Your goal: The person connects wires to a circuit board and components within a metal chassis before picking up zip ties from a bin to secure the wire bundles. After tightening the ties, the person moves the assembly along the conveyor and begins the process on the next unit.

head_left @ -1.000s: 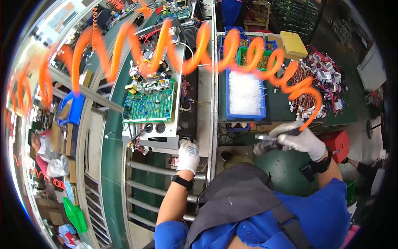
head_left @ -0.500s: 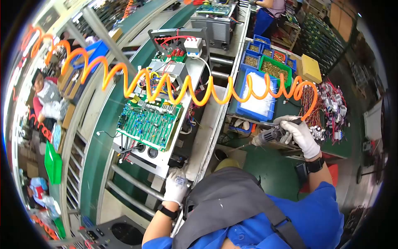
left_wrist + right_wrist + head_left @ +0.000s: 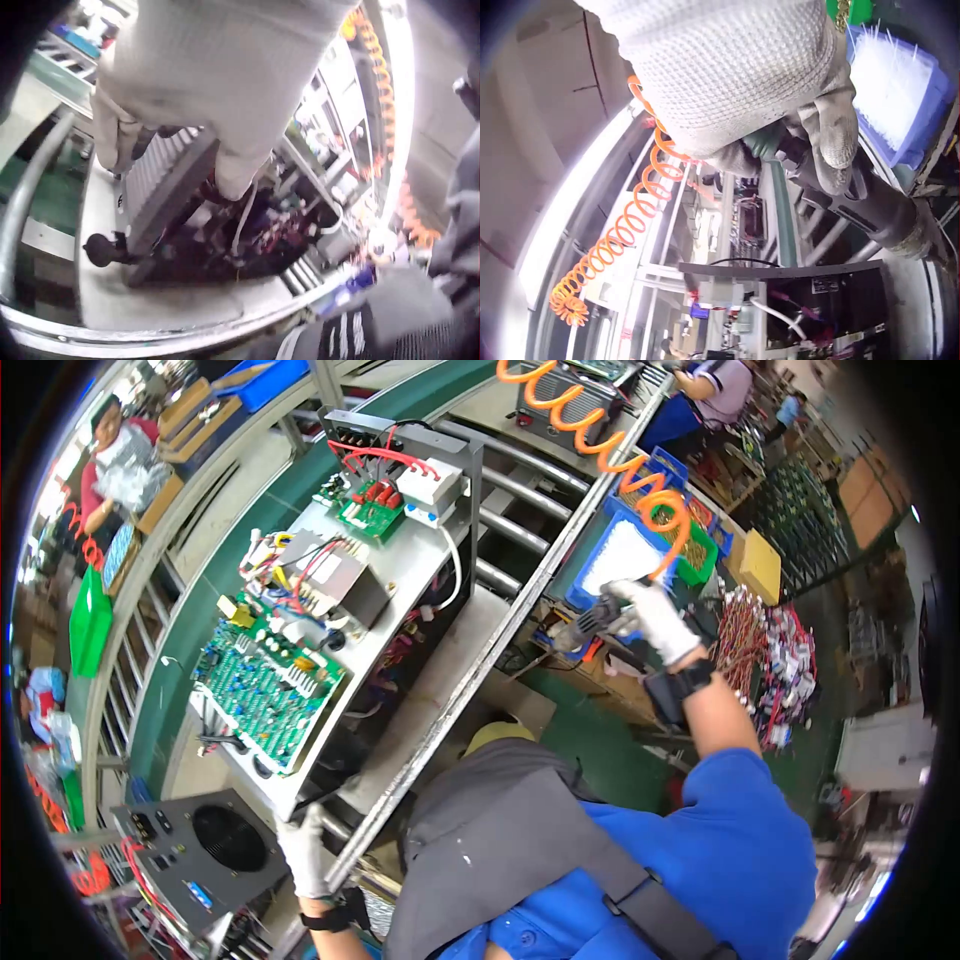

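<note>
An open unit with a green circuit board (image 3: 270, 698) and a grey transformer block (image 3: 335, 585) lies on the roller conveyor. At its near corner is my gloved left hand (image 3: 303, 850); in the left wrist view that hand (image 3: 202, 82) grips the ribbed grey end panel (image 3: 161, 169), thumb and fingers on either side. My gloved right hand (image 3: 652, 618) holds a dark power tool (image 3: 583, 628) above the conveyor's right rail, with an orange coiled hose (image 3: 600, 448) running up from it. In the right wrist view its fingers curl round the tool (image 3: 862, 199).
Behind the tool are a blue bin of white sticks (image 3: 618, 555), a green bin (image 3: 697, 560) and a yellow box (image 3: 760, 567). Wire bundles (image 3: 765, 660) lie to the right. A black fan panel (image 3: 200, 850) stands near left. A person (image 3: 120, 455) is at the back left.
The view has turned, and the unit appears further left and nearer. My left hand has shifted to its corner. My right hand has moved left with the tool, towards the conveyor.
</note>
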Motion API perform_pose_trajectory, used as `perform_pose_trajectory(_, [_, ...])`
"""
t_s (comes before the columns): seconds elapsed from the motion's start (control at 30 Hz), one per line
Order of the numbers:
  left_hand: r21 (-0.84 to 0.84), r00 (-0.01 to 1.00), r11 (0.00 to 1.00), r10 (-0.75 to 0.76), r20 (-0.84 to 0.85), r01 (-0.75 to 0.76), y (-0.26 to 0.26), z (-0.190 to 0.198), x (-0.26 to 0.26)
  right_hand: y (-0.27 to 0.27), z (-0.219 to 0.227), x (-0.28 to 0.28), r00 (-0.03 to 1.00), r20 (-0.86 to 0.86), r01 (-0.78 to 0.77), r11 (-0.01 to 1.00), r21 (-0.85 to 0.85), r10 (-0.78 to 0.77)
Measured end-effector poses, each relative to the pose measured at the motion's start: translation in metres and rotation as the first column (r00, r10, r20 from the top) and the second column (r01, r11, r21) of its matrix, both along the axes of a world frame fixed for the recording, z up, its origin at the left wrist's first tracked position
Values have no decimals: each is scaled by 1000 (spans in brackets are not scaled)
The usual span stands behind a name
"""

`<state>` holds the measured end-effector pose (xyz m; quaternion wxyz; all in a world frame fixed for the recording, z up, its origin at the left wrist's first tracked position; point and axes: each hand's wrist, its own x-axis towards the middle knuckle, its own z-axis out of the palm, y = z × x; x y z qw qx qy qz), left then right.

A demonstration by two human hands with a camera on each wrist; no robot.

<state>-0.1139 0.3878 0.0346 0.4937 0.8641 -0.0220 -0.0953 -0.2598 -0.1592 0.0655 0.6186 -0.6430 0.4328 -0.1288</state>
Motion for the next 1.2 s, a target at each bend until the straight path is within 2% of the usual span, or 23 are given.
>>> perform_pose_trajectory(0.07, [-54,982,985,171,86,-167,17,-29,3,-34,-76,19,965,21,-256,956,-140,261])
perform_pose_trajectory(0.13, [77,937,935,348,-25,-345,70,-75,9,-20,-80,56,941,-216,-270,963,-19,259])
perform_pose_trajectory(0.17, [-17,927,930,367,74,-367,69,-81,7,-23,-116,67,953,-154,-271,961,-59,260])
perform_pose_trajectory(0.2, [-101,903,920,392,174,-380,69,-82,5,-17,-108,80,919,-229,-321,946,32,320])
perform_pose_trajectory(0.3, [191,923,904,383,32,-382,82,-56,-10,-33,-200,74,902,-113,-415,909,38,417])
perform_pose_trajectory(0.33, [284,944,901,299,141,-328,81,-48,-15,-37,-219,76,871,-83,-478,874,86,484])
perform_pose_trajectory(0.37, [215,907,881,402,128,-421,82,-55,-14,-33,-210,82,869,-180,-464,886,30,461])
perform_pose_trajectory(0.4, [180,902,883,422,97,-433,86,-58,-14,-32,-196,84,847,-255,-442,884,153,467])
perform_pose_trajectory(0.47, [83,859,856,506,79,-511,73,-68,-9,-74,-284,75,869,-39,-493,870,-6,493])
perform_pose_trajectory(0.5, [37,832,836,539,131,-547,70,-73,-12,-83,-291,73,840,-7,-543,840,-16,543])
perform_pose_trajectory(0.53, [-23,772,772,635,11,-635,48,-58,-18,-88,-289,68,812,17,-583,812,-26,584])
perform_pose_trajectory(0.6, [189,807,788,587,57,-586,12,-47,-30,-92,-284,66,783,-36,-616,782,101,621])
perform_pose_trajectory(0.67, [220,795,794,597,-106,-567,11,-97,-55,-73,-261,63,876,-218,-385,896,223,431])
perform_pose_trajectory(0.73, [142,843,855,517,-147,-499,-9,-119,-65,-59,-257,51,933,-198,-209,901,380,300])
perform_pose_trajectory(0.8, [457,905,785,319,280,-418,-25,-129,-53,-24,-241,44,842,-411,-190,906,379,349])
perform_pose_trajectory(0.83, [471,919,789,333,210,-394,-22,-145,-40,3,-243,32,854,-375,-200,893,404,361])
perform_pose_trajectory(0.9, [459,902,795,244,357,-397,-30,-150,-2,56,-222,32,702,-288,-499,738,455,652])
perform_pose_trajectory(0.93, [856,939,480,-163,302,-192,-13,-178,4,84,-210,35,647,-209,-623,667,410,733])
perform_pose_trajectory(1.0, [905,989,421,-99,107,-56,-10,-183,25,138,-192,50,549,-177,-753,575,320,817])
perform_pose_trajectory(1.03, [903,988,428,-115,104,-46,-11,-181,27,157,-201,54,520,-112,-796,528,295,847])
perform_pose_trajectory(1.1, [815,991,569,0,137,-112,-10,-178,33,198,-200,71,496,-60,-840,496,219,866])
perform_pose_trajectory(1.13, [670,956,719,289,-51,-182,0,-201,36,218,-191,84,455,-60,-867,457,199,888])
perform_pose_trajectory(1.2, [664,961,746,-208,180,37,20,-206,9,257,-204,104,367,100,-930,366,33,925])
